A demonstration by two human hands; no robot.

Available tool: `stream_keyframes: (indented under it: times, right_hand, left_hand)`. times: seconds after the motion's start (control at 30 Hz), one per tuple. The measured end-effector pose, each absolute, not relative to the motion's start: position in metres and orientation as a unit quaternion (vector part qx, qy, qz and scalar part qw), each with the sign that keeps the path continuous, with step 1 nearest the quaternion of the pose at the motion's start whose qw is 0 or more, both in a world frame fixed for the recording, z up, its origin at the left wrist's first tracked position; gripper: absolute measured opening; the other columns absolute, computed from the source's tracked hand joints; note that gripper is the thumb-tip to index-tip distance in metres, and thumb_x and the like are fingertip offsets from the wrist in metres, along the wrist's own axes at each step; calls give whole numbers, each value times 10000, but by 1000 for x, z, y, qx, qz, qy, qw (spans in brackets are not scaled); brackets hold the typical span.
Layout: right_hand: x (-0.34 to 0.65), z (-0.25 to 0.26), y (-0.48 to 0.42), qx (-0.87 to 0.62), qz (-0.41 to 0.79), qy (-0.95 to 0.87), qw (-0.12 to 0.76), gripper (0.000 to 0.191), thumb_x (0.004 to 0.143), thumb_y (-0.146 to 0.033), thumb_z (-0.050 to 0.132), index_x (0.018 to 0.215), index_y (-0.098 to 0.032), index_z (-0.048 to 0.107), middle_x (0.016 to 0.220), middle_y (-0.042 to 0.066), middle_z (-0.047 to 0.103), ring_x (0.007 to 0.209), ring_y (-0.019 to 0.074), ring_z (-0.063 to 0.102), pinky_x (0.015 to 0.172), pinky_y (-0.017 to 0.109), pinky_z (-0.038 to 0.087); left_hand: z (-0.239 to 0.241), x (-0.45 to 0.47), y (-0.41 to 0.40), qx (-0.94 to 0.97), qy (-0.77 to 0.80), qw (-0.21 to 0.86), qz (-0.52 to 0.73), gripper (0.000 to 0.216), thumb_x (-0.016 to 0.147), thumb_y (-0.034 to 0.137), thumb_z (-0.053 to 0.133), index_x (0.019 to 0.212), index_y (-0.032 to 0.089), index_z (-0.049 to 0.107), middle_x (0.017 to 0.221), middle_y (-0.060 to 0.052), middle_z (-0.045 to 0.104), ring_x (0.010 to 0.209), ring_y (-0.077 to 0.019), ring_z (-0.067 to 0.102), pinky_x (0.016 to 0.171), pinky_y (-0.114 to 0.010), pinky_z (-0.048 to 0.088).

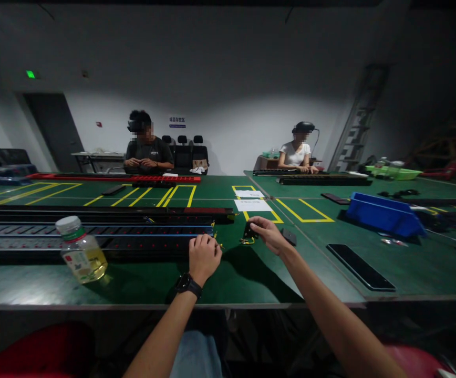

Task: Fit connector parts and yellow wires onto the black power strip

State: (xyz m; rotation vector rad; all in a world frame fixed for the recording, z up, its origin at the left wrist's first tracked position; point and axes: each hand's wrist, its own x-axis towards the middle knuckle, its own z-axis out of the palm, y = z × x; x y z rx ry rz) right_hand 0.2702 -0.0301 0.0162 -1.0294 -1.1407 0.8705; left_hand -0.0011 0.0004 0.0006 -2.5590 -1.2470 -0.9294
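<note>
On the green felt-topped bench (251, 278), left hand (204, 257) sits curled into a loose fist on the near end of the long black slotted rail (94, 236), probably steadying it. At 1 o'clock from it, right hand (269, 233) pinches a small black plastic cap (249, 231) with yellow wires between its fingers, just off the rail's end. Clear plastic bottle of yellow drink (80, 252) stands at 9 o'clock.
</note>
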Motion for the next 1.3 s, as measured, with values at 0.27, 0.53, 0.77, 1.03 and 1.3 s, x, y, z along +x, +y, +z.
stream_keyframes:
  times: [0.27, 0.53, 0.77, 1.03, 1.3]
  right_hand:
    - [208, -2, -2, -457, 337, -588, 576, 413, 869, -501, 717, 1154, -205, 760, 983, 40, 736, 849, 189, 636, 774, 311, 501]
    - [210, -22, -3, -496, 249, -646, 524, 252, 901, -455, 658, 934, -205, 667, 815, -5, 611, 774, 174, 564, 722, 296, 482]
    - [208, -25, -8, -503, 267, -670, 477, 186, 890, -380, 696, 944, -209, 645, 814, -11, 640, 720, 161, 585, 664, 277, 493]
    - [204, -22, -13, -530, 141, -703, 453, 126, 834, -153, 666, 949, -204, 655, 895, -1, 675, 782, 160, 589, 741, 276, 447]
    - [208, -14, -20, -568, 149, -697, 412, 135, 834, -159, 721, 961, -200, 703, 851, -21, 700, 720, 142, 577, 693, 257, 394]
  left_hand:
    - [4, -1, 0, -855, -423, 83, -288, 162, 984, 211, 575, 969, 195, 736, 1093, -93, 736, 1083, -283, 615, 961, -469, 404]
    - [6, -4, 1, -860, -402, 53, -310, 416, 1109, 314, 386, 965, 195, 758, 1101, -100, 752, 1056, -272, 629, 928, -455, 401]
    - [6, -4, 2, -865, -395, 56, -303, 433, 1105, 404, 410, 945, 199, 756, 1086, -104, 749, 1062, -284, 624, 933, -465, 397]
    - [8, -3, -3, -863, -403, 68, -298, 226, 941, 416, 660, 964, 204, 736, 1098, -110, 726, 1088, -306, 609, 964, -486, 392]
    - [7, -3, -3, -864, -405, 81, -289, 190, 903, 371, 673, 974, 202, 722, 1100, -115, 714, 1095, -311, 606, 964, -492, 397]
